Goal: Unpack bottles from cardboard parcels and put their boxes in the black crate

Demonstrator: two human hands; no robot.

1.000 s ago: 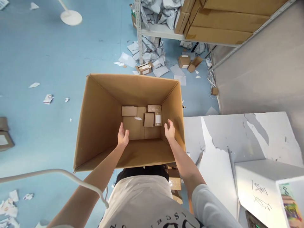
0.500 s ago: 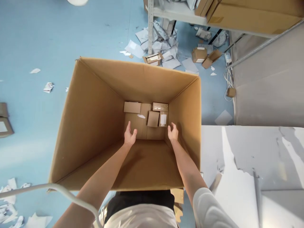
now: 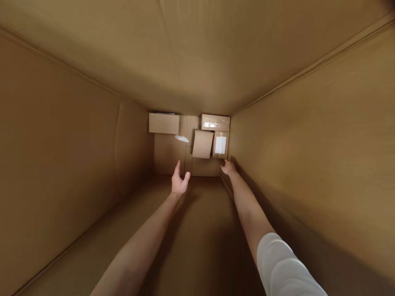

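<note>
Both my arms reach down inside a large cardboard box [image 3: 191,230]. My left hand [image 3: 179,181] holds nothing, its thumb and fingers apart, below the middle of the box floor. Close to the right wall, my right hand [image 3: 228,167] is just below a small carton with a white label [image 3: 220,144]; its fingers are apart, and whether they touch the carton I cannot tell. Left of that carton sits a plain small carton [image 3: 203,144]. Behind them, a taped carton [image 3: 215,122] lies in the far right corner.
Another plain carton [image 3: 163,123] lies in the far left corner. A white scrap of paper [image 3: 182,139] rests on the box floor [image 3: 169,154]. The tall walls [image 3: 324,131] of the big box surround both arms.
My view has moved down into the big box, so the room around it is out of sight. Both hands are deeper, and the right is closer to the labelled carton.
</note>
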